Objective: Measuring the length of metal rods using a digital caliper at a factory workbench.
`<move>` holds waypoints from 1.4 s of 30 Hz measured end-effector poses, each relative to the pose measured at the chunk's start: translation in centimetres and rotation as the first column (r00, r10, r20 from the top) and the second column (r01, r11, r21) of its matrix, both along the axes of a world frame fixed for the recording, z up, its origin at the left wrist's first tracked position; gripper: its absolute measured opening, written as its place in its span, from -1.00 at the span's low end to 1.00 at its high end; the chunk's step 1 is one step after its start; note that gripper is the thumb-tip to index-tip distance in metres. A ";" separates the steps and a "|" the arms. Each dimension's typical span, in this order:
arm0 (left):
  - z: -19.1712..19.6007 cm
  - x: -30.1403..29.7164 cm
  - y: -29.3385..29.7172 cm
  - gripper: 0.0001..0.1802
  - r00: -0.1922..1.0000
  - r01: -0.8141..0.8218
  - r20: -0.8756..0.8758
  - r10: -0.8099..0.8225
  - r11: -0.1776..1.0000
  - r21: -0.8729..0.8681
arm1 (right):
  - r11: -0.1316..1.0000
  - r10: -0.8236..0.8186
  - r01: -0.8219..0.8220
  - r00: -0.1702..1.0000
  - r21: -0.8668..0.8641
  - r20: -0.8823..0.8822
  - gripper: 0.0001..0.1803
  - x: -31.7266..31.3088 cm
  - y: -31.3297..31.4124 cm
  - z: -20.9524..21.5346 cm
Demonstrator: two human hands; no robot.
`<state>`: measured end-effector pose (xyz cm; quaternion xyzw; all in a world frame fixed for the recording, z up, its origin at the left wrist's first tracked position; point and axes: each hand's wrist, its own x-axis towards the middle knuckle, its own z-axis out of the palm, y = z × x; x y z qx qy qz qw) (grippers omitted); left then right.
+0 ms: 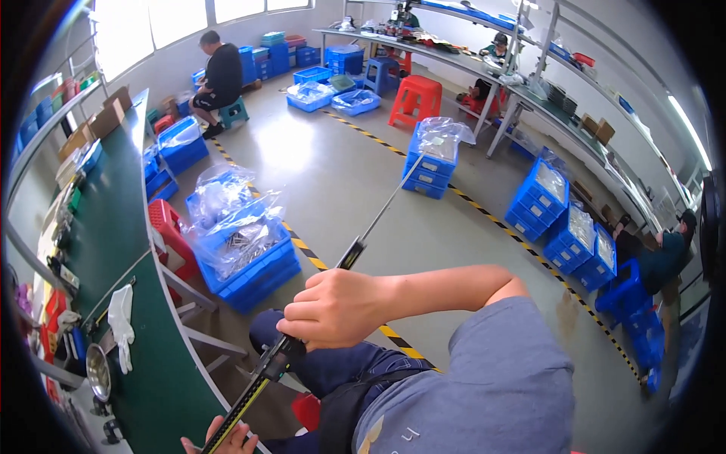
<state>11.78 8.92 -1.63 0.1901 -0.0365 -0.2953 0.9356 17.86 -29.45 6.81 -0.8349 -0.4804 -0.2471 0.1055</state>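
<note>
My right hand is closed around the black middle part of a long digital caliper, held slantwise across my lap. A thin metal rod sticks out from its far end, pointing up and to the right. At the bottom edge my left hand has its fingers around the near end of the caliper's scale; part of that hand is cut off by the frame. On the green workbench to my left lie a white glove and a shiny metal bowl.
Blue crates with plastic bags of metal parts stand beside the bench, next to a red stool. More stacked blue crates stand ahead and at the right. A person sits at the back left; others are at the far benches.
</note>
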 end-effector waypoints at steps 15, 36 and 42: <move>2.0 -4.1 -10.3 0.14 0.993 -0.018 -0.110 0.040 0.981 0.194 | 0.952 0.271 -0.289 0.950 -0.103 -0.155 -0.53 -0.2 6.6 -1.6; 0.5 -4.5 -11.6 -0.26 0.854 -0.422 -0.064 0.517 0.758 0.497 | 0.996 -0.029 0.046 0.978 0.080 -0.207 -0.33 -0.9 8.7 -4.4; 0.5 -4.3 -11.1 -0.26 0.862 -0.430 -0.063 0.502 0.792 0.434 | 0.992 -0.007 0.039 0.967 0.120 -0.253 -0.38 -1.0 9.6 -4.0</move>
